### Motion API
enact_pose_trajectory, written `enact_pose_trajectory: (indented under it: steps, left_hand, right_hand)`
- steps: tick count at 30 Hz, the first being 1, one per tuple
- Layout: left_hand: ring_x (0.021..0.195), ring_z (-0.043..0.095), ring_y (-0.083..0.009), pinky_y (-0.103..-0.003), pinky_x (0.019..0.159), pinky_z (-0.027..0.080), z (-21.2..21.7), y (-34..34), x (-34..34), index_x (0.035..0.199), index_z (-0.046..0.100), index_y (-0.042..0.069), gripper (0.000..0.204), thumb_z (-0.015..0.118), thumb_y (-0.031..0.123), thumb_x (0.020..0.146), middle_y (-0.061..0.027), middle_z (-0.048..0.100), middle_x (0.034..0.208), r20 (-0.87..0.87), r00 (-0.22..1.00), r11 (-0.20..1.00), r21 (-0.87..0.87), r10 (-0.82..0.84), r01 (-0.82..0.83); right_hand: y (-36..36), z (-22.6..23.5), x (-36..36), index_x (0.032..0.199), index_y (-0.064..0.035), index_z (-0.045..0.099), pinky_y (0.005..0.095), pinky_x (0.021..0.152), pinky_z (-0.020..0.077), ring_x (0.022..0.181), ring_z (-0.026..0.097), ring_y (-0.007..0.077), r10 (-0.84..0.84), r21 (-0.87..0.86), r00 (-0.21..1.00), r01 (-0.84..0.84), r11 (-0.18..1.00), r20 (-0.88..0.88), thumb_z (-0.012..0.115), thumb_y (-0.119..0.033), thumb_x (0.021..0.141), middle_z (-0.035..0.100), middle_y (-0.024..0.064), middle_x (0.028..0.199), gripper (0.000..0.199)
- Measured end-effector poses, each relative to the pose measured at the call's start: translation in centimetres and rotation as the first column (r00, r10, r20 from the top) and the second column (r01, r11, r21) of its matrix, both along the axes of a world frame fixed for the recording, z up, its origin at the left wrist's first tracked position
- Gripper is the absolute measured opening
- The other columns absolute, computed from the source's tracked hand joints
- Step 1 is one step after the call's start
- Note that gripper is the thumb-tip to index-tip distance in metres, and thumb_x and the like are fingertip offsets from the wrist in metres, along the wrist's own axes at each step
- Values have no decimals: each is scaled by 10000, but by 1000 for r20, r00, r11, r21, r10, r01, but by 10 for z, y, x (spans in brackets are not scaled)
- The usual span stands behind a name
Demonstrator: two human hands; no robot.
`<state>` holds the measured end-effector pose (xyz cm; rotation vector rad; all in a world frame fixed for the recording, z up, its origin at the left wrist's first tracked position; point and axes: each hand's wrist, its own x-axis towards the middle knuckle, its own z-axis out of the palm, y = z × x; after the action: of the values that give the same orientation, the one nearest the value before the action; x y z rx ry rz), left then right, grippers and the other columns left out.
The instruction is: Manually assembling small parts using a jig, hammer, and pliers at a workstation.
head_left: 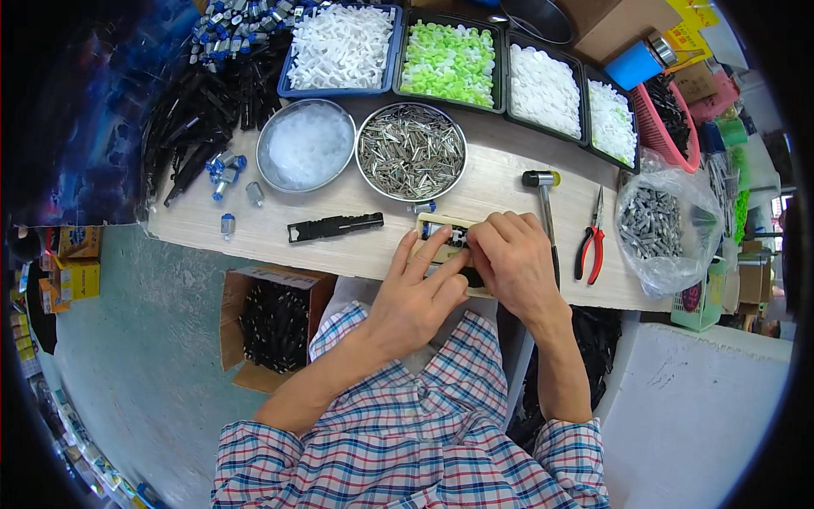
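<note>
Both my hands rest on a small pale wooden jig block (434, 225) at the front edge of the workbench (500, 182). My left hand (417, 293) lies with fingers spread, pressing on a black plastic part (454, 240) seated in the jig. My right hand (513, 259) covers the jig's right end, its fingers curled down onto the same part. A second long black plastic part (334, 226) lies loose on the bench to the left. A small blue-capped metal piece (421, 207) sits just behind the jig.
A round tin of metal pins (410, 151) and a tin of clear pieces (305, 145) stand behind. Trays hold white (341, 47) and green (449, 53) plastic parts. A hammer (543, 197), red pliers (593, 242) and a bag of metal parts (657, 225) lie right. A carton of black parts (273, 327) sits below.
</note>
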<state>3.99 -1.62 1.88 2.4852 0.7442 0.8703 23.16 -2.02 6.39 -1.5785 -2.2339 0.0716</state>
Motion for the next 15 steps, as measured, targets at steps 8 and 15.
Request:
enact_pose_trajectory:
  steps: [8,15]
  left_hand:
    - [1402,442,-424,-638,1146,296,1,-10,6,869,576,51,163,697,161,871,-168,634,1344,-23,998,998,4,58,-58]
    - [1378,480,-414,-626,1122,329,6,-12,7,897,583,49,132,602,175,929,-208,631,1333,-71,994,996,16,86,-85]
  right_hand:
    - [-2,-9,5,894,-57,636,398,693,462,758,585,293,21,1,994,-21,1000,-110,752,-23,744,600,78,819,193]
    - [-7,-14,8,924,-60,677,391,695,478,782,601,287,-27,-3,978,27,1000,-207,756,-7,755,629,77,850,194]
